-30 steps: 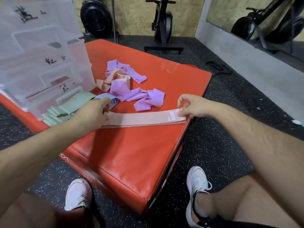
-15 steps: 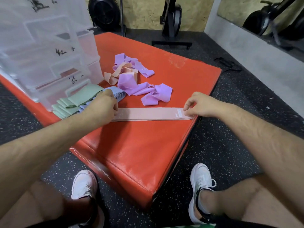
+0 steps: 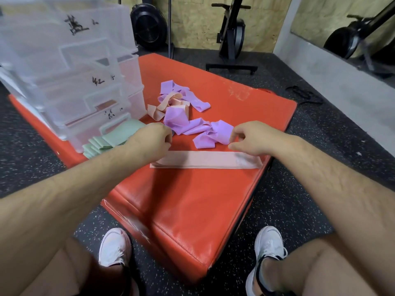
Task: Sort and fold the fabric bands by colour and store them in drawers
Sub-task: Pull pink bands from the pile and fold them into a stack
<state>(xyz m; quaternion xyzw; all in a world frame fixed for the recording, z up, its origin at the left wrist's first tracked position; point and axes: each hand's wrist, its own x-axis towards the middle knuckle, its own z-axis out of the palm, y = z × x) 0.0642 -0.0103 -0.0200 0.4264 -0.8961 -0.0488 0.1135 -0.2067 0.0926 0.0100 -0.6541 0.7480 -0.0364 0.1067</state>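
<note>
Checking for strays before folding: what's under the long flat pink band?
Only the red padded mat shows beneath the long flat pink fabric band. The left hand hides its left end, so whatever lies there cannot be seen.
</note>
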